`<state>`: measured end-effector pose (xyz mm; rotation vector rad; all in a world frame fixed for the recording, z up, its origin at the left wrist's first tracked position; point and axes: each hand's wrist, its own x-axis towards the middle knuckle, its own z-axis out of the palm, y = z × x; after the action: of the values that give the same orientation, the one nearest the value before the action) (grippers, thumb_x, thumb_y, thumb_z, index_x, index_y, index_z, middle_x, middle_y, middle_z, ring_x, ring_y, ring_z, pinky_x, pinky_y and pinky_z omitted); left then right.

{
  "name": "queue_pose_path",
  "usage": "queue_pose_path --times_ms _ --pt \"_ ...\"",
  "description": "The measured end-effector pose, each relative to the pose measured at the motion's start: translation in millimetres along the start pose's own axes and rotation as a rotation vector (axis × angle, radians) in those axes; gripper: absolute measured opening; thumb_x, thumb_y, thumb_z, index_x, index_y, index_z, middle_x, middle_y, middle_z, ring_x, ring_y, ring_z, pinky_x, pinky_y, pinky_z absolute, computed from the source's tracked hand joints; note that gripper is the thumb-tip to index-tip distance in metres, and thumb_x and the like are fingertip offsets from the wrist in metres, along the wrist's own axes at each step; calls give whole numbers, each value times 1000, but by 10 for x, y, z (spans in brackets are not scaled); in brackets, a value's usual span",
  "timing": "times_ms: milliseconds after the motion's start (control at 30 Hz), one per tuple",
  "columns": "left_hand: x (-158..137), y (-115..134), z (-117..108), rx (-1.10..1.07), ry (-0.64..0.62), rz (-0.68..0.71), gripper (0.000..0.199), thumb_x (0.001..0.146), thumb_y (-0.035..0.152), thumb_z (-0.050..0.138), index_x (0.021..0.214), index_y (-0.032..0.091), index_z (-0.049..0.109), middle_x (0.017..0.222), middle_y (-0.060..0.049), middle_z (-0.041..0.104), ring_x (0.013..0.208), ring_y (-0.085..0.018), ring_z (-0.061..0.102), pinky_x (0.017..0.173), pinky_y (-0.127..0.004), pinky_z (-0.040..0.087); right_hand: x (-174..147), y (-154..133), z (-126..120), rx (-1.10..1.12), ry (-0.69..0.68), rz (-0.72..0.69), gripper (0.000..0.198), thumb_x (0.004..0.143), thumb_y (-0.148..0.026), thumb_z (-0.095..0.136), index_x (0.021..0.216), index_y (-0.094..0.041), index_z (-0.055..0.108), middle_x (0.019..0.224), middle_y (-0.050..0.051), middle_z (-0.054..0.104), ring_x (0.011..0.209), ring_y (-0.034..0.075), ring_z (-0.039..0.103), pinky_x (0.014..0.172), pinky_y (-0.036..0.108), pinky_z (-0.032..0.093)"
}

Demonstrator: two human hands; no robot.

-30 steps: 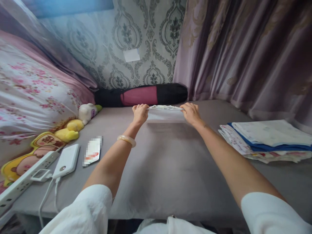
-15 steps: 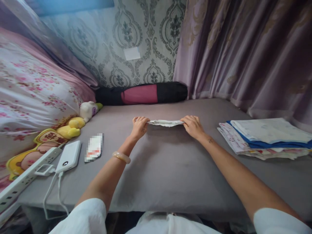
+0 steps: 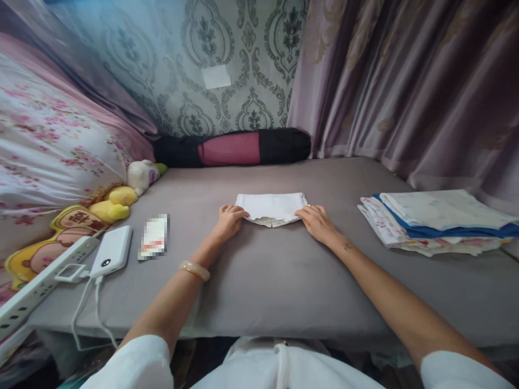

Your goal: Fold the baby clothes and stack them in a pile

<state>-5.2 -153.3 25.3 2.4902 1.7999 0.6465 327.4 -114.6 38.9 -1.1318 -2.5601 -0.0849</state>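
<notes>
A folded white cloth (image 3: 271, 205) lies on the grey-covered surface (image 3: 279, 281) in front of me, its near edge sagging in the middle and showing inner layers. At its near left corner my left hand (image 3: 231, 220) pinches the edge between thumb and fingers. The near right corner is gripped the same way by my right hand (image 3: 318, 220). Off to the right sits a stack of folded cloths (image 3: 441, 219), white, blue and patterned.
Along the wall lies a long black-and-pink bag (image 3: 231, 148). At the left are plush toys (image 3: 109, 208), a white power bank (image 3: 111, 251) with cables, a power strip (image 3: 48, 275) and a blurred flat item (image 3: 154, 237). Curtains (image 3: 389, 81) hang at the right.
Both hands have lowered the cloth and drawn its held edge nearer me. Seen almost edge-on before, the cloth now lies with its white top face showing.
</notes>
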Motion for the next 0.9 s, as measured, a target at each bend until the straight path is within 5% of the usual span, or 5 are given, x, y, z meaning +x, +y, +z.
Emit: queue_pose_path --times_ms 167,333,567,667,900 --pt "-48 72 -62 -13 -57 -40 31 80 16 48 96 27 72 111 -5 69 106 -21 58 103 -43 27 -31 -63 -40 13 -48 51 29 85 -9 47 100 -20 70 104 7 67 100 20 56 95 33 31" --pt "177 298 -96 9 -50 -160 29 92 37 45 85 23 70 103 -6 72 102 -23 60 100 -43 31 249 -225 -65 27 -64 199 29 93 -25 43 83 -19 70 97 8 70 98 21 59 92 33 35" --pt "685 615 227 7 -5 -212 41 96 28 39 135 21 47 144 -10 50 136 -24 41 113 -47 24 791 -498 215 94 -64 230 48 97 -23 29 141 -11 44 149 13 42 140 24 33 114 41 21" --pt "779 677 358 16 -62 -200 48 97 28 36 143 19 39 152 -10 39 144 -26 28 116 -53 18 869 -511 341 87 -141 229 54 97 -24 25 148 -8 34 156 12 31 146 24 20 118 45 12" --pt "758 682 527 54 -149 -214 51 100 34 22 146 18 37 152 -11 39 144 -26 28 118 -53 18 833 -452 471 107 -177 221 57 96 -25 24 149 -9 32 157 10 29 145 23 22 119 44 15"
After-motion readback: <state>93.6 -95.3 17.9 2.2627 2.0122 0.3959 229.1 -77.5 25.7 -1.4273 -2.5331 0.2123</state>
